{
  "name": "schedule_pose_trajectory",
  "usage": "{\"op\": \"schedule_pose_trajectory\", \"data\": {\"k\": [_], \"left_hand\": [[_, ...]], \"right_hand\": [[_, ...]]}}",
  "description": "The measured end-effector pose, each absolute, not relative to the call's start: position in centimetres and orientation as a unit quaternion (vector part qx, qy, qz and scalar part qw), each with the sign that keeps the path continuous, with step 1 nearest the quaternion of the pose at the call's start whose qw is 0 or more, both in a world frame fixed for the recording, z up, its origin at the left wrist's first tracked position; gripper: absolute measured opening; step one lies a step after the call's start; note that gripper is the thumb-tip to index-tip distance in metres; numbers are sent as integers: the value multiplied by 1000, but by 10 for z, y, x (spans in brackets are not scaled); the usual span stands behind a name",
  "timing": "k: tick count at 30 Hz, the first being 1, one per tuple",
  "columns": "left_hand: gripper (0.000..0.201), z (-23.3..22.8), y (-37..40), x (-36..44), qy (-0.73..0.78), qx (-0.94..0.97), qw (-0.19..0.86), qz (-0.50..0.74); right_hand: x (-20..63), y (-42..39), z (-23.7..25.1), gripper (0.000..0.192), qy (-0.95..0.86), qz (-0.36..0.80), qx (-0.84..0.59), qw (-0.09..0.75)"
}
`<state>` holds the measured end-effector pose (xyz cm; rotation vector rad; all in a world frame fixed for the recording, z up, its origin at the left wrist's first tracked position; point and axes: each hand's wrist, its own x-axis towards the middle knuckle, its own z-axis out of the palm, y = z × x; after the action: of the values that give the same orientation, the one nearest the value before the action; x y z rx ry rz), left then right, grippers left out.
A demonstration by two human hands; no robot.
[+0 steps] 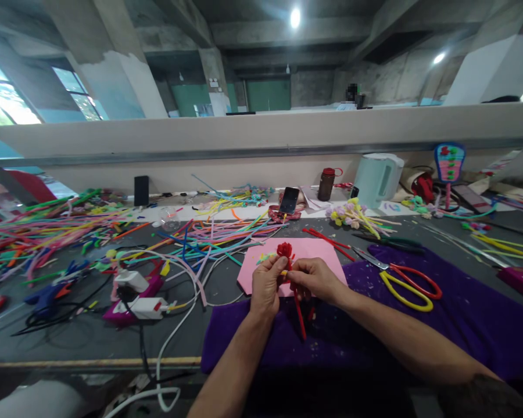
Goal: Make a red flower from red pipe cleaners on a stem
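Note:
Over a pink sheet [331,261], both hands work on a red flower [284,249] that looks made of fuzzy pipe cleaner. My left hand [265,287] pinches it just under the bloom. My right hand [316,280] meets it there, thumb and fingers closed on the stem. A red stem [300,316] slants down below the fingers. A small yellow bit shows between the fingertips; its exact shape is hidden. Small yellow and green pieces [265,258] lie on the sheet behind my left hand. Loose red pipe cleaners [329,241] lie beyond the sheet.
Scissors [407,284] with red and yellow handles rest on purple cloth [462,313] at right, near dark-handled pliers [387,242]. Leftward are power strips [135,307], cords, a blue glue gun [47,299] and many pipe cleaners [226,232]. A phone [289,200], bottle [326,184] and kettle [378,180] stand behind.

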<state>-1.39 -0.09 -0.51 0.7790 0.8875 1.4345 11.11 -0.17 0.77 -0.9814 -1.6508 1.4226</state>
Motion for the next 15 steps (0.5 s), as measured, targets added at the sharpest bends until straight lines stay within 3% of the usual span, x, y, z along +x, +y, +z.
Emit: {"op": "schedule_pose_trajectory", "data": {"k": [11,15], "left_hand": [[22,-5,-2,-12,395,343,579,625],[28,-4,-3,-10,377,337,610,610]], "right_hand": [[111,0,4,23,-667,496,-406,380],[112,0,5,23,-651,530,-379,389]]}}
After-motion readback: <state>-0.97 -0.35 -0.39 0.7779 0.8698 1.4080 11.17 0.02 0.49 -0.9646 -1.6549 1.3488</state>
